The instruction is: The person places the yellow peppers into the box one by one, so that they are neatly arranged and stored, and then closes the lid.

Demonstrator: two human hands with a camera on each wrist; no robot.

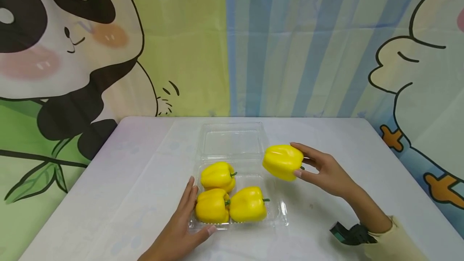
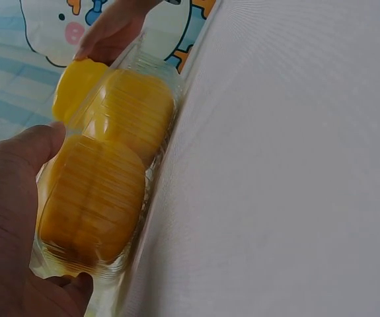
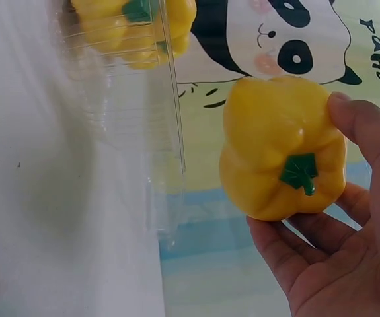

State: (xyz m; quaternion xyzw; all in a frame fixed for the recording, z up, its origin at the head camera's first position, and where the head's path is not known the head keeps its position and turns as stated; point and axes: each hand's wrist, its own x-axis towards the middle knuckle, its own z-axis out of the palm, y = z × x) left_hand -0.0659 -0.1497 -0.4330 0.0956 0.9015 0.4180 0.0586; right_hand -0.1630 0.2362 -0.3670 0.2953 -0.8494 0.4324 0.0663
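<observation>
A yellow bell pepper (image 1: 282, 162) is pinched in my right hand (image 1: 328, 172), raised over the right side of a clear plastic clamshell box (image 1: 277, 208). In the right wrist view the pepper (image 3: 275, 145) shows its green stem, with the thumb on one side and fingers beneath. Three more peppers sit in the box: a back left pepper (image 1: 216, 175), a front left pepper (image 1: 212, 206) and a front right pepper (image 1: 248, 204). My left hand (image 1: 181, 220) rests at the box's front left corner, its fingers extended along the left side and its thumb by the front edge.
The box's clear lid (image 1: 232, 142) lies folded back flat behind the tray. Beneath everything is a white-covered table (image 1: 145, 164). A cartoon-printed curtain (image 1: 188, 51) hangs behind it. A dark strap device (image 1: 351, 235) is on the right wrist.
</observation>
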